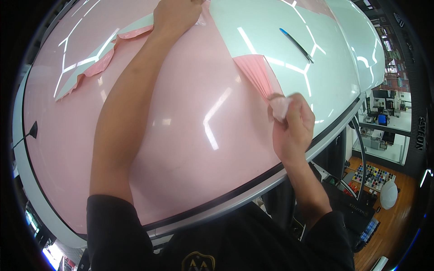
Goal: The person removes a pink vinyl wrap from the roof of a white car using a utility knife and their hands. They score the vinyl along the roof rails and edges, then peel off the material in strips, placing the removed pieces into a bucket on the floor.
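Observation:
Pink film (190,108) covers much of a pale green car roof (330,72). My right hand (294,131) is closed around a bunched edge of it, with a whitish crumpled wad showing at the fingers. From there the film runs in tight pleats up to where it lies flat. My left hand (176,18) reaches to the far edge of the view, its fingers curled at the film's border and partly cut off. A whitish crumple shows beside that hand. Beyond the film lies a slim dark pen-like tool (296,45) with a blue end.
At the left, a ragged, curled film edge (97,67) borders a bare strip. A small black antenna (33,130) stands near the roof's left end. The roof's side rail (217,205) runs close to my body. A tray of small coloured items (375,176) sits at the right.

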`<state>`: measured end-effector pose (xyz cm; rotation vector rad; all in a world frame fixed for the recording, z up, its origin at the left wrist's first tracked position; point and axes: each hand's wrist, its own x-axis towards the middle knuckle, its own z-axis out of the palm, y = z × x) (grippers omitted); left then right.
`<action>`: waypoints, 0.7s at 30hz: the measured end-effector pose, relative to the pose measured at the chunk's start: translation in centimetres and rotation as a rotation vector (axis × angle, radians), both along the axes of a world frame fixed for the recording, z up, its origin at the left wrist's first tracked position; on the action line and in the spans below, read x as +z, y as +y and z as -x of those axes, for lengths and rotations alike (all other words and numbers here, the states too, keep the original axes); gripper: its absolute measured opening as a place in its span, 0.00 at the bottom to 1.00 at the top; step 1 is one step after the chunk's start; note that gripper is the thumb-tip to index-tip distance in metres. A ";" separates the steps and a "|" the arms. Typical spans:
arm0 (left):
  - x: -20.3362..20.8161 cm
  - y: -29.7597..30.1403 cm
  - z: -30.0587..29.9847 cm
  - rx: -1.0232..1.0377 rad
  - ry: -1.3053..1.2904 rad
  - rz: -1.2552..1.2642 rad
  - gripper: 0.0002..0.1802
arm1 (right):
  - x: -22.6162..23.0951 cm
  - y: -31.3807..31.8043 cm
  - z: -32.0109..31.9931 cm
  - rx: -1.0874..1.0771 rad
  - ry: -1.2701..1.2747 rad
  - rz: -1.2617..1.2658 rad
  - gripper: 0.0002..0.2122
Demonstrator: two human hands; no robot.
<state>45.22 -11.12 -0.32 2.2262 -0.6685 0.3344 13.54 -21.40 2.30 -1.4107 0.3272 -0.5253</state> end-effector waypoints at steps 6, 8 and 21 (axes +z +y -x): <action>0.2 0.2 0.0 0.002 -0.004 -0.047 0.23 | 0.4 -0.3 5.0 0.038 0.032 0.123 0.18; 0.4 0.1 0.1 -0.031 -0.050 -0.060 0.23 | 0.1 -0.2 6.1 0.050 -0.010 0.139 0.19; 0.4 0.3 0.3 -0.025 -0.011 -0.038 0.23 | 0.9 2.1 12.2 -0.013 0.020 0.357 0.23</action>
